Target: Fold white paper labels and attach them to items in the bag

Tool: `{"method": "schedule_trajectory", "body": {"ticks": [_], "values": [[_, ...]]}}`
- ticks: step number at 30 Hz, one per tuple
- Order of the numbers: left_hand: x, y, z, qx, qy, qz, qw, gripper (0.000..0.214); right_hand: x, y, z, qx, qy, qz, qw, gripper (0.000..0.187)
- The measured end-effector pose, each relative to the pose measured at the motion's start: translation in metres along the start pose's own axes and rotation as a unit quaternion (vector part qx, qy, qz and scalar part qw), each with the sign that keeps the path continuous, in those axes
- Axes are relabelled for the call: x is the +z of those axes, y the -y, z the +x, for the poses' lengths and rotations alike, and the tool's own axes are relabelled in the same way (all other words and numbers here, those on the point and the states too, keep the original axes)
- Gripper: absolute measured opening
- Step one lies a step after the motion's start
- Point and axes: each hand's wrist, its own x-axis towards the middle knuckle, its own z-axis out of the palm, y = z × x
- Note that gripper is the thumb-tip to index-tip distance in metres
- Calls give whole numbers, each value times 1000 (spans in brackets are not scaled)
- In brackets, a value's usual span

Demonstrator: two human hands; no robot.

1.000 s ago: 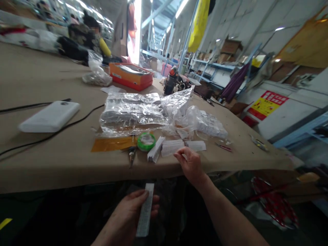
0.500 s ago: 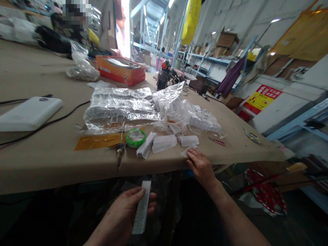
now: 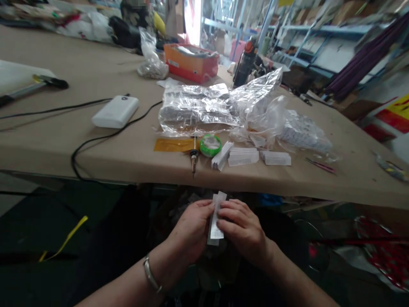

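Observation:
My left hand (image 3: 191, 228) pinches a narrow white printed strip (image 3: 213, 241) below the table's front edge. A second white strip (image 3: 217, 228) lies over it, slightly askew, and the fingers of my right hand (image 3: 244, 230) press on its right side. Parts of both strips are hidden behind my fingers. On the table just beyond are three small stacks of similar strips: a slanted one (image 3: 223, 156), a middle one (image 3: 243, 157) and a right one (image 3: 276, 158). A green tape roll (image 3: 210, 146) lies beside them, left of the slanted stack.
A soldering-iron-like tool (image 3: 193, 158) pokes over the table edge by an amber sheet (image 3: 171, 145). Behind lie clear plastic bags (image 3: 198, 106), tweezers (image 3: 321, 165), a white power bank (image 3: 116, 111) with a black cable, an orange box (image 3: 191, 64) and a dark bottle (image 3: 245, 64).
My right hand has left the table edge and come to the strip in my left hand; a second strip now overlaps it. My left hand has risen. The view has turned left and down.

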Motion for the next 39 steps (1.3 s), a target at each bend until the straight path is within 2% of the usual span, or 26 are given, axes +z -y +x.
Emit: {"method": "schedule_trajectory", "body": {"ticks": [3,10,20,25,27,29,31,34,36,39], "values": [[-6,0,-1,13,-14,-38,999,6,10,0,-3,-13,24,-2,1000,14],[-8,-5,-5,6,-10,-62,998,16,8,2,2,-36,69,-18,997,18],[-20,-5,-10,22,-2,-100,995,10,14,6,7,-25,100,-15,995,15],[-21,-6,-10,2,-1,-75,997,7,14,9,9,-16,110,21,994,17],[-21,-7,-11,0,-7,-62,998,9,13,10,9,6,91,71,993,22],[-21,-8,-14,-13,-9,-36,999,8,10,10,10,87,45,128,987,23],[-21,-8,-17,-30,-8,3,1000,9,9,8,12,228,-4,170,959,18],[-21,-7,-22,-40,1,56,998,16,9,3,20,413,-4,246,877,14],[-21,-6,-24,-35,16,74,997,20,12,2,26,466,22,316,826,15],[-22,-5,-25,-31,33,83,996,19,17,5,32,495,19,378,783,21]]}}
